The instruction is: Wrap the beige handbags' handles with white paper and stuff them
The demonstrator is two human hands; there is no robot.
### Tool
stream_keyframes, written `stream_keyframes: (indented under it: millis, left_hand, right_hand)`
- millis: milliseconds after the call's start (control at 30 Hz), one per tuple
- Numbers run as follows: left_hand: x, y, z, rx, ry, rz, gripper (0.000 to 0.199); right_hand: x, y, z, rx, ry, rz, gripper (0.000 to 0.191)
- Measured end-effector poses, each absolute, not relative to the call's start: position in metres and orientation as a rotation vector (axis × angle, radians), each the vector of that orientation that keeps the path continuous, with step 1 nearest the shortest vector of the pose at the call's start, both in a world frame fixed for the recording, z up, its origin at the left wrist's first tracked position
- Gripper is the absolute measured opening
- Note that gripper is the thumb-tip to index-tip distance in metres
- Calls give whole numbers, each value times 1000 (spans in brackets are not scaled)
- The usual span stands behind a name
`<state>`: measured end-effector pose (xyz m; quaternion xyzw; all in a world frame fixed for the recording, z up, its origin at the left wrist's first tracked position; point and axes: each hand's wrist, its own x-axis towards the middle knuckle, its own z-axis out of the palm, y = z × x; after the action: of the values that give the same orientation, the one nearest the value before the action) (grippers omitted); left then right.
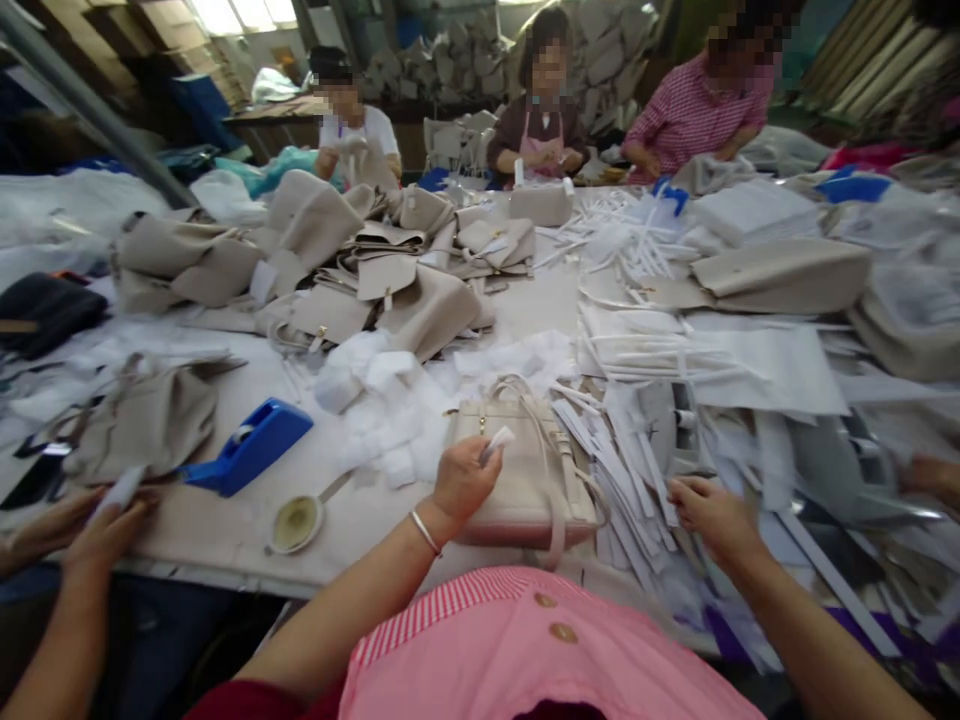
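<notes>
My left hand (466,482), with a white band on the wrist, is closed on a small white wrapped piece (498,443) over the left side of a beige handbag (514,475). The bag lies on the table in front of me, its straps towards the right. My right hand (709,510) is at the right, its fingers pressed together beside a grey tape dispenser (673,425); what they hold, if anything, is too small to tell. Long white paper strips (626,490) lie between the bag and my right hand. White soft wads (390,400) are heaped left of the bag.
A blue tape dispenser (251,445) and a round dish (295,522) stand at the left. Beige bags (420,300) are piled farther back. Another person's hands (112,515) work at the left edge, and a hand (934,478) shows at the right. Three people are across the table (536,305).
</notes>
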<state>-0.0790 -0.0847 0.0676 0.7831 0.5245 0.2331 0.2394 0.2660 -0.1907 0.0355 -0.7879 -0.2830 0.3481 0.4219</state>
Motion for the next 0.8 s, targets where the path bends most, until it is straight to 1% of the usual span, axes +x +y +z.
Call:
stream_keyframes:
  millis: [167,233,300,400,567,733,800]
  left_hand:
    - [-77,-94,65,2285,1441,640,26]
    - [-77,-98,63,2360,1424,621,24]
    - [-77,-101,60,2428,1421,609,24]
    - [-78,-103,56,2527,1413,612,25]
    - [-78,-104,50,2672,1354,588,21]
    - [-78,-105,46,2734,1316,580,19]
    - [-79,-104,45,2759,1330,572,23]
  right_hand:
    - [151,-147,85,-1631,-914,1299,32]
    - [110,-131,96,-1570,-917,1384,34]
    - [85,-119,98,-1595,-918,1396,35]
    - [71,-112,88,-1720,-947,1341,35]
    - [72,-112,75,-1840,-914,1337,34]
    - [72,-111,74,-1858,-827,1409,33]
    - [73,-110,73,-1854,-832,1418,32]
